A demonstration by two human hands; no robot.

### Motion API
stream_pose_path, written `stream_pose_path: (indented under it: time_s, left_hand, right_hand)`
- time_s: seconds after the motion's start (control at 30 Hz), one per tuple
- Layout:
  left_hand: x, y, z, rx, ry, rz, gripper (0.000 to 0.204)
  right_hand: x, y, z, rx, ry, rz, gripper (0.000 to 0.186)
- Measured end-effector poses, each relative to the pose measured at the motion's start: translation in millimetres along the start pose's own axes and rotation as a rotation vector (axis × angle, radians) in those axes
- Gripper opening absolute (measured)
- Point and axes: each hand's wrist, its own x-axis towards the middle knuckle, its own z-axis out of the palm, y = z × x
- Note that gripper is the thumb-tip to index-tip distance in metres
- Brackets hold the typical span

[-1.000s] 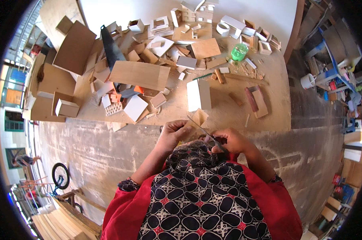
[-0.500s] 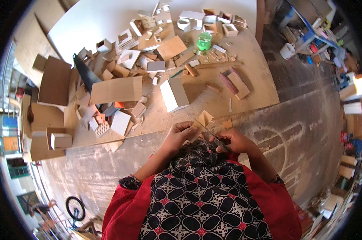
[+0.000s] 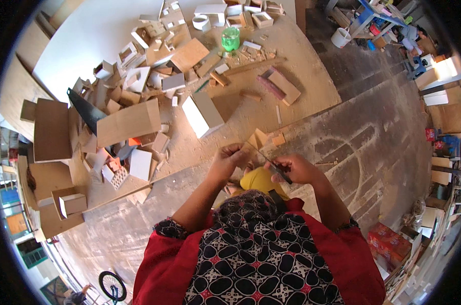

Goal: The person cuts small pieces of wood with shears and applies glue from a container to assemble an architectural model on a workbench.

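My left hand point(image 3: 230, 160) pinches a small thin light wooden piece point(image 3: 257, 137) in front of me, near the table's front edge. My right hand point(image 3: 295, 169) is closed on a slim tool point(image 3: 282, 173) with a dark handle, likely a knife; its thin blade angles up-left and lies at or across the wood. Whether the blade cuts into it, I cannot tell. A small wooden block point(image 3: 278, 140) sits just beyond my hands. A white-sided wooden box point(image 3: 202, 114) stands farther back on the table.
The work table point(image 3: 317, 91) bears wood scraps, small box pieces, a hand saw point(image 3: 85, 109), a green container point(image 3: 230, 39) and a red-edged trough point(image 3: 286, 84). Leaning boards point(image 3: 50, 129) flank it at left. A bicycle wheel point(image 3: 112, 285) is behind at lower left. Another person point(image 3: 411, 38) is far right.
The view has swung, so the table shows higher and tilted, and yellow clothing now shows below my hands. Both hands keep their hold, with little visible movement relative to each other.
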Motion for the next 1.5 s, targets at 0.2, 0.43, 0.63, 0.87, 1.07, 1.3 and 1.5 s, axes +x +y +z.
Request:
stream_pose_path:
  time_s: [0.2, 0.43, 0.63, 0.87, 1.07, 1.3, 1.5]
  left_hand:
    - [13, -7, 0, -0.012, 0.069, 0.029, 0.023]
    - [40, 8, 21, 0.000, 0.186, 0.058, 0.020]
    - [78, 14, 46, -0.073, 0.239, 0.101, 0.021]
    - [108, 10, 73, -0.121, 0.414, 0.150, 0.026]
    - [113, 2, 78, -0.153, 0.508, 0.144, 0.028]
    - [113, 9, 76, -0.086, 0.555, 0.134, 0.028]
    - [119, 11, 70, -0.088, 0.527, 0.091, 0.026]
  right_hand:
    - [8, 16, -15, 0.042, -0.013, -0.016, 0.041]
    - [32, 20, -70, 0.139, -0.195, 0.082, 0.039]
    - [50, 12, -133, -0.070, -0.263, 0.080, 0.038]
    - [71, 19, -182, -0.014, -0.420, 0.085, 0.039]
    - [91, 14, -200, -0.297, -0.520, 0.002, 0.044]
    - [101, 21, -199, -0.047, -0.559, 0.043, 0.048]
    - [107, 19, -202, -0.211, -0.513, -0.061, 0.044]
